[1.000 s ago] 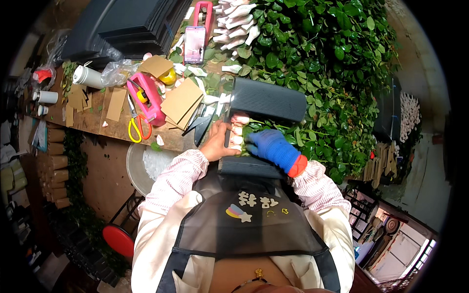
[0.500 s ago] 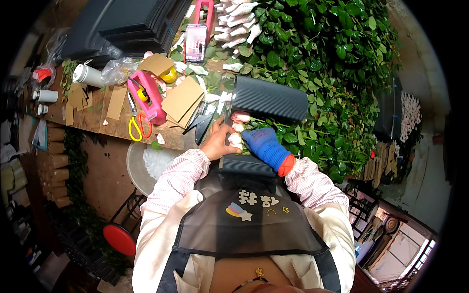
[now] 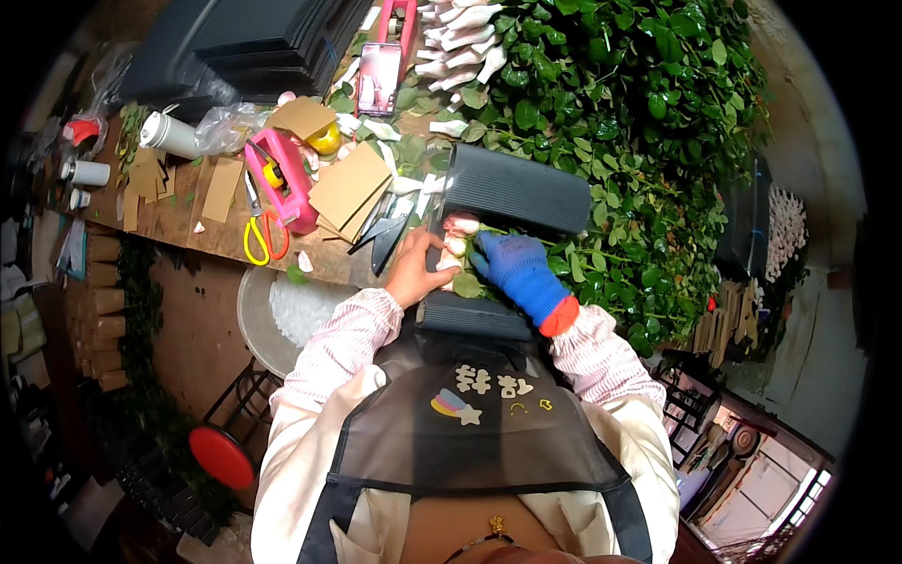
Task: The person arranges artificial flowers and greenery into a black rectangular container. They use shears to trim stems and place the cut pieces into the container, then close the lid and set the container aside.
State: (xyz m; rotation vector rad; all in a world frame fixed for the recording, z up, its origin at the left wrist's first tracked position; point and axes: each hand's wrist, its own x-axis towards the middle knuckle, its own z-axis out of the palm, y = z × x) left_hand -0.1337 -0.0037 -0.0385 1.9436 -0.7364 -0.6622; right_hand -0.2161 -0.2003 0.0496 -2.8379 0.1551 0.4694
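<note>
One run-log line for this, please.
left hand: bare, at pink roses | right hand: blue-gloved, beside roses | black ridged panel: beyond roses

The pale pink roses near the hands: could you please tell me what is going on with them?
A person is handling a short row of pale pink roses between two dark ribbed pieces. The bare left hand is at the flower heads. The blue-gloved right hand is on their stem side; whether it grips anything is hard to tell. Scissors and cardboard pieces lie to the left.
</note>
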